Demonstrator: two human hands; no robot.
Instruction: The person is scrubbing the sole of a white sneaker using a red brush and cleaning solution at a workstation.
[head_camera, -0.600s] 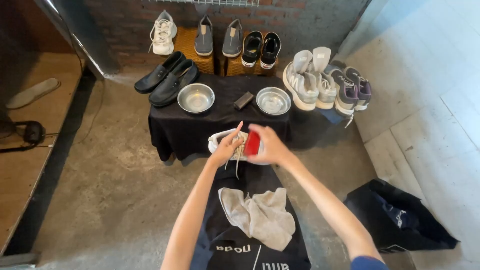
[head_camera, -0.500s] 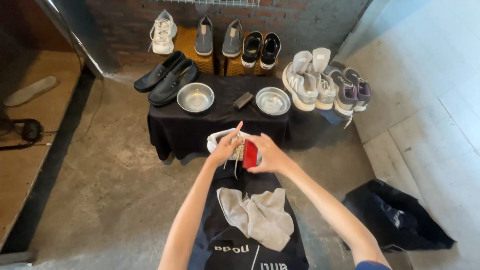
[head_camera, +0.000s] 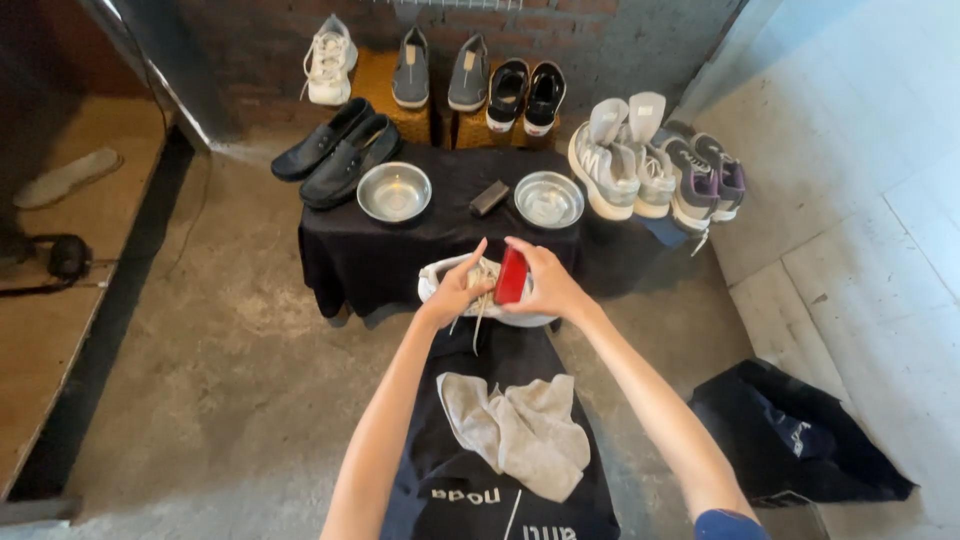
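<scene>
Your right hand (head_camera: 545, 285) has tilted the small red plastic brush (head_camera: 511, 276) upright. It grips the brush just right of the white lace-up sneaker (head_camera: 450, 280), which your left hand (head_camera: 458, 292) clasps, lying crosswise.

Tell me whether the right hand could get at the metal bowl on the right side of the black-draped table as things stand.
Probably yes. The right hand holds a red brush over the white shoe, and the right-side metal bowl sits just beyond it with nothing between; it would need to free itself of the brush first.
</scene>
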